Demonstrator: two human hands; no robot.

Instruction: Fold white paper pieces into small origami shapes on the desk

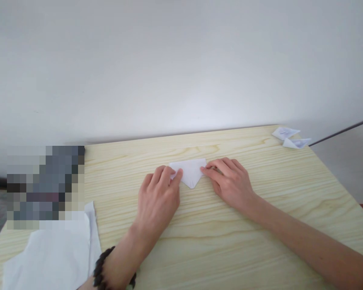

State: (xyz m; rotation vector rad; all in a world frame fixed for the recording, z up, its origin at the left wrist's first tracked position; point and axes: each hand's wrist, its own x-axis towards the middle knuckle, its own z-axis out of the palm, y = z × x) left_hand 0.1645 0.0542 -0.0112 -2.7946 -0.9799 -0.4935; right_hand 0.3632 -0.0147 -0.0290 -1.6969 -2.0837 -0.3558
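Note:
A small folded sheet of white paper (pixel 191 171) lies on the wood-grain table, with a straight far edge and a point turned toward me. My left hand (pixel 160 191) pinches its left end between thumb and fingers. At the right end, the thumb and fingertips of my right hand (pixel 230 179) close on the corner. Parts of both ends are hidden under the fingers. A dark beaded bracelet (pixel 100 268) circles my left wrist.
Two folded white paper boats, one farther back (pixel 284 133) and one nearer (pixel 296 143), sit at the table's far right corner. White paper sheets (pixel 54 257) lie at the near left, below a pixelated dark object (pixel 48 183). A pale wall (pixel 181 68) stands behind the table (pixel 218 249).

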